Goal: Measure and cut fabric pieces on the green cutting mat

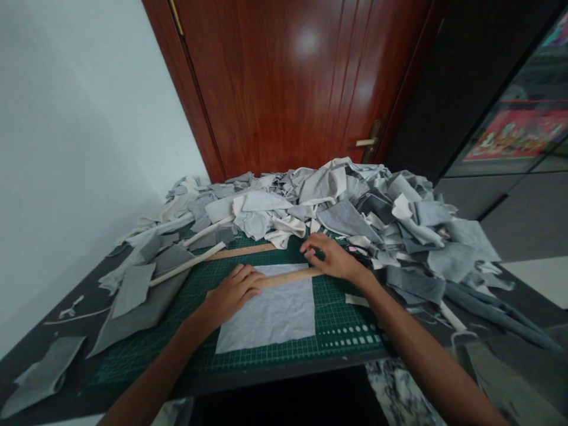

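A light grey fabric piece [270,319] lies on a green cutting mat [341,307], with a wooden ruler [284,278] across its upper part. My left hand [237,291] rests on the ruler's left portion, its fingers stretched out and a little apart. Over the ruler's right end, my right hand [331,255] has its fingers curled toward the thumb in a pinch. Whatever is between those fingers, if anything, is too small and dark to make out. A second wooden ruler [242,252] lies farther back on the mat, partly beside the scraps.
A large heap of grey and white fabric scraps [346,201] covers the table's back and right. Grey cloth pieces [151,296] and pale strips [189,264] lie at left. A folded grey cloth [51,370] sits near the left edge. Behind stands a wooden door [284,89].
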{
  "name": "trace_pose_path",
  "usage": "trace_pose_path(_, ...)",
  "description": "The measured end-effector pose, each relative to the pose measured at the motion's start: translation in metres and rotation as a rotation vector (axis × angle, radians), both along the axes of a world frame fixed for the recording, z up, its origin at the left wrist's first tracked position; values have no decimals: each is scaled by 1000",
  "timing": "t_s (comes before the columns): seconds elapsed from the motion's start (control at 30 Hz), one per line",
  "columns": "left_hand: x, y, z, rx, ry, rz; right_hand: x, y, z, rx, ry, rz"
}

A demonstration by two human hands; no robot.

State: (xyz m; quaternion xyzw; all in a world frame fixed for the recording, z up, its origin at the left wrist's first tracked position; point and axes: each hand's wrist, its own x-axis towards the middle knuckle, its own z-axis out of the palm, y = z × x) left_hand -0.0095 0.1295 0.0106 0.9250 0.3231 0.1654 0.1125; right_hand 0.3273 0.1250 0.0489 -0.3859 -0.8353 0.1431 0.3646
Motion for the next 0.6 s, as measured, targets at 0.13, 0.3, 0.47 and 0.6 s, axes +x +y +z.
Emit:
trace_pose_path(0.13,5,-2,3,-15,-13,4,-12,-5,-11,-120,-268,215)
trace_pose_path(0.3,0,3,1,-72,-39,-14,-9,-2,-18,-126,-357,159)
trace_pose_path(0.47,-2,1,-2,-29,-68,68,-9,-5,-16,-143,-404,126)
trace_pose_path(0.6,3,-4,-3,6,-73,111,-14,-11,-12,-170,-448,85)
